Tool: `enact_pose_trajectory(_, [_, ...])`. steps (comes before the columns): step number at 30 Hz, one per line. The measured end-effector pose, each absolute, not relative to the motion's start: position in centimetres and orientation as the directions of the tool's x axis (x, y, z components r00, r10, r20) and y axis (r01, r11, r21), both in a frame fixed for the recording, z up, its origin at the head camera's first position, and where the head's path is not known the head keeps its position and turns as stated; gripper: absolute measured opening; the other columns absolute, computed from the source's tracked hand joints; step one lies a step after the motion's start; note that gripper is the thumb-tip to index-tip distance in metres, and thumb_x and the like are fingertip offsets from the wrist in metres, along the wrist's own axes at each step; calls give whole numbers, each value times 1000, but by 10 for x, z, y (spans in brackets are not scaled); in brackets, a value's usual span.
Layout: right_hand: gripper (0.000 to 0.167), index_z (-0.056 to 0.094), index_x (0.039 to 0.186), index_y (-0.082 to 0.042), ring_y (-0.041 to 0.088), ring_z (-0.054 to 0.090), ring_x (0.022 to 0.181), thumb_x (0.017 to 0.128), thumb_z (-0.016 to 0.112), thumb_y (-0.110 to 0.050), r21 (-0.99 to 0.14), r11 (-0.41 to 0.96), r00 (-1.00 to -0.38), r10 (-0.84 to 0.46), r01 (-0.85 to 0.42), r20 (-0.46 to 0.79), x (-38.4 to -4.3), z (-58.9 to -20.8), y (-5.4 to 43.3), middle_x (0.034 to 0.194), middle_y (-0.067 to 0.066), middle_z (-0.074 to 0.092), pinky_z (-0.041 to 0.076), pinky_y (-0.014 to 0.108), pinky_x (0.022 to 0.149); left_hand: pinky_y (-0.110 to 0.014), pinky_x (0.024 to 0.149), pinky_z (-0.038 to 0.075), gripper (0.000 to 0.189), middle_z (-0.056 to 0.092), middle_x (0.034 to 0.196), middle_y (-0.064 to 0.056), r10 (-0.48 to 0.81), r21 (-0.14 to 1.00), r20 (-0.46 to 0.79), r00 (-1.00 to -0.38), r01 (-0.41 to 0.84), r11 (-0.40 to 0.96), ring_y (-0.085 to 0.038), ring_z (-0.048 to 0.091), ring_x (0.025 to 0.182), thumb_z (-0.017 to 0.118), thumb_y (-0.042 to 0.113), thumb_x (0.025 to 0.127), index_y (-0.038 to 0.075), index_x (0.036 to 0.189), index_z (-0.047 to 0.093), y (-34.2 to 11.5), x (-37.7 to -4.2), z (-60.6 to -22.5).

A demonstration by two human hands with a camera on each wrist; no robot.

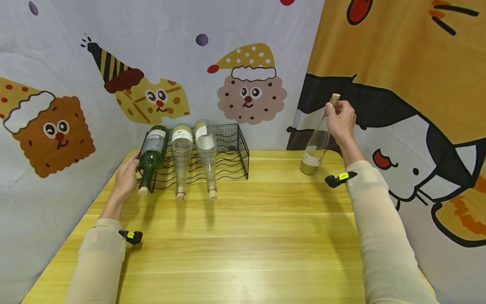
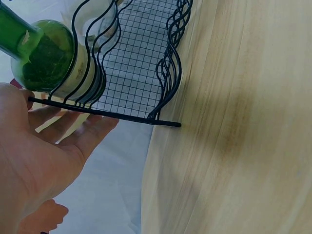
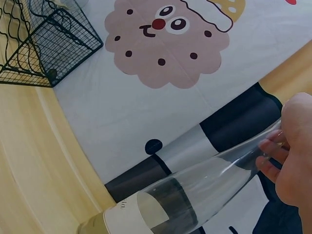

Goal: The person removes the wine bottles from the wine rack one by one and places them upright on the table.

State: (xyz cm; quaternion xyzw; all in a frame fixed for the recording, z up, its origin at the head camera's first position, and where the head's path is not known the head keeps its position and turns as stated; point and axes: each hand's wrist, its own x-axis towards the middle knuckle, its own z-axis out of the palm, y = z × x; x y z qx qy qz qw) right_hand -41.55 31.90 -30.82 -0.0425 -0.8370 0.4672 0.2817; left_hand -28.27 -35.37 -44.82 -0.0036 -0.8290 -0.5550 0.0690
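Observation:
My left hand (image 1: 126, 175) rests against the left end of a black wire wine rack (image 1: 243, 158), its fingers (image 2: 58, 124) extended along the side bar in the left wrist view. Closest to that hand lies a green wine bottle (image 1: 153, 154) on the rack, its corked neck toward me. Two clear bottles, one in the middle (image 1: 182, 147) and one farther right (image 1: 206, 147), lie beside it with corks forward. Over at the right, my right hand (image 1: 341, 120) pinches the neck of another clear corked bottle (image 1: 317, 145). That bottle leans, label low and base down by the table's back edge.
The rack stands at the back left of a wooden table (image 1: 243, 245), its right part without bottles. Close behind hangs a cloth backdrop (image 1: 163, 33) with cartoon figures. Its right section (image 1: 410, 84) comes near my right arm.

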Motion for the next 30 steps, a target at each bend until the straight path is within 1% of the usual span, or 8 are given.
enact_pose_trajectory(8, [53,68,145,-13,1,60,103,115,59,-56,-811,556,-845,332,-184,419,-416,-308,319,113,-17,70,47,22,87,-76,125,43,67,18,188,-24,-79,918,121,-989,81,388,-55,30,168,13,42,122,16,183,14,-352,-284,-448])
enact_pose_trajectory(13, [54,69,143,-13,0,61,102,114,59,-57,-808,554,-842,325,-200,431,-417,-308,320,112,-17,71,47,22,88,-76,126,43,67,15,189,-22,-79,919,127,-989,87,385,-54,28,169,13,44,122,16,183,13,-352,-284,-448])
enact_pose_trajectory(18, [55,68,145,-13,1,61,104,114,59,-57,-823,532,-851,322,-200,415,-415,-309,321,115,-15,72,47,22,90,-76,126,42,68,14,189,-23,-76,922,126,-989,89,376,-54,26,170,12,43,122,15,183,12,-352,-284,-448])
enact_pose_trajectory(21, [56,66,149,-11,1,62,108,115,58,-55,-832,515,-856,315,-208,409,-413,-311,321,122,-11,73,48,22,91,-78,126,41,68,14,189,-24,-77,923,124,-989,86,375,-55,25,170,12,44,122,15,183,12,-352,-283,-448])
enact_pose_trajectory(25, [59,63,154,-11,4,64,114,116,57,-55,-832,510,-861,300,-218,410,-413,-312,323,136,0,73,50,21,94,-80,126,41,68,13,189,-23,-79,921,126,-989,87,380,-55,24,170,12,44,122,16,183,12,-352,-282,-448])
enact_pose_trajectory(28, [61,61,157,-11,9,65,121,116,56,-56,-830,514,-865,292,-217,408,-413,-313,324,145,7,71,51,23,97,-80,126,41,68,11,190,-23,-75,921,128,-989,90,378,-55,22,171,12,44,122,16,183,11,-352,-282,-449])
enact_pose_trajectory(30, [63,59,159,-12,14,65,128,115,56,-57,-830,515,-868,287,-217,405,-413,-313,325,150,9,69,52,27,102,-81,126,40,68,11,190,-23,-74,922,127,-989,90,376,-55,21,171,12,44,122,15,183,11,-352,-282,-449])
